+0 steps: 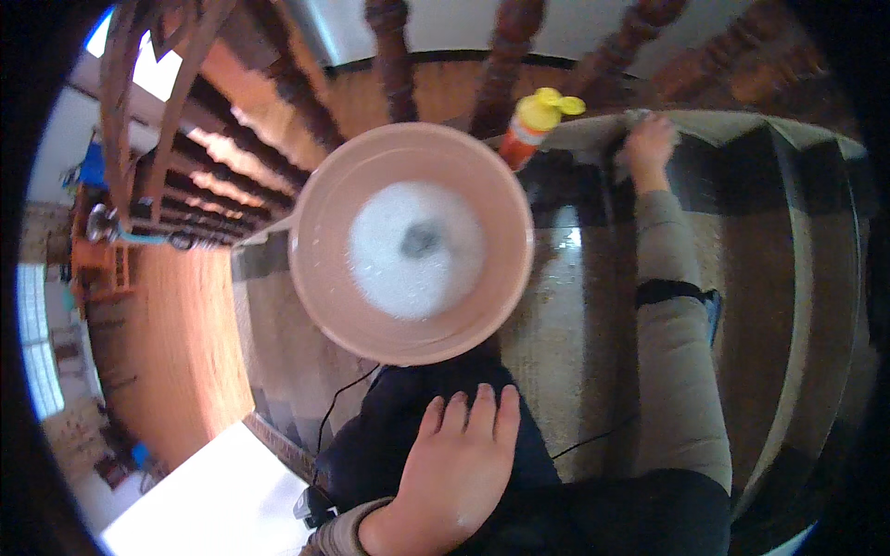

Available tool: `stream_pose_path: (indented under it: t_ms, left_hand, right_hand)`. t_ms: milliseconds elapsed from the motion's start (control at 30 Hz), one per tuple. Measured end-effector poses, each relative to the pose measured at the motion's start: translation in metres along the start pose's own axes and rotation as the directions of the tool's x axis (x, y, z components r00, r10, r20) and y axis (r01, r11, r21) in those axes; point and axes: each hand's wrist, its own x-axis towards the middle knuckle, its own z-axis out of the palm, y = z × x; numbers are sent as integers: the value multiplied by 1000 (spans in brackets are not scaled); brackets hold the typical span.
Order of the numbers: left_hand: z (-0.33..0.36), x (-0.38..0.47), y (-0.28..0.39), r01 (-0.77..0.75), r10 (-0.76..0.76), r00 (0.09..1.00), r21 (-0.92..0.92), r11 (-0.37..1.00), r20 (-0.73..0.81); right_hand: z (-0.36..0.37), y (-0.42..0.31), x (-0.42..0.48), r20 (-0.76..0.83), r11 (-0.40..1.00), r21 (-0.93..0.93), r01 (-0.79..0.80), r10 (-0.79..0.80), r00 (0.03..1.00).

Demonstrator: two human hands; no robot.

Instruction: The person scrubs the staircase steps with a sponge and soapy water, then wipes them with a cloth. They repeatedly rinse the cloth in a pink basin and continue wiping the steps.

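Note:
My left hand (459,465) lies palm down over the dark trouser leg (379,434), fingers slightly spread, with nothing in it. At upper right, my right hand (651,144) reaches to the pale edge board (723,124) at the foot of the balusters. Its fingers are bent around a small pale cloth (637,116), mostly hidden by the hand. A peach plastic bucket (323,306) stands before me, holding white suds (389,271) with a darker gap in the foam. Behind its right rim is an orange bottle (521,142) with its yellow flip-top cap raised.
Turned wooden balusters (393,62) line the stair's far side. Stair treads (754,278) run off to the right; one tread (549,333) has a wet-looking shine. A thin black cable (334,403) passes by my leg. Wooden floor (181,333) lies below left, near a bright white panel (215,493).

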Motion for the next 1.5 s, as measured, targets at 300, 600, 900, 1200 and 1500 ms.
stream_pose_path:
  t_ms: [300, 600, 900, 1200, 1500]
  left_hand:
    - [48, -20, -98, 24, 6, 999, -584, 812, 50]
    - [135, 34, -193, 140, -487, 775, -642, 754, -403]
    - [140, 50, -198, 226, -460, 653, -424, 877, -602]
    - [137, 44, -202, 235, -510, 649, -489, 840, -565]
    - [135, 48, -198, 300, -582, 684, -558, 774, -440]
  right_hand:
    - [-108, 28, -54, 355, 106, 927, -360, 64, 933]
    - [-243, -220, -105, -144, -84, 990, 117, -571, 808]
    - [-159, -371, -177, -336, -195, 753, 628, -935, 112]
    - [-143, -374, -178, -46, 65, 742, 668, -988, 147]
    - [-174, -334, -148, 108, 207, 683, 700, -977, 183]
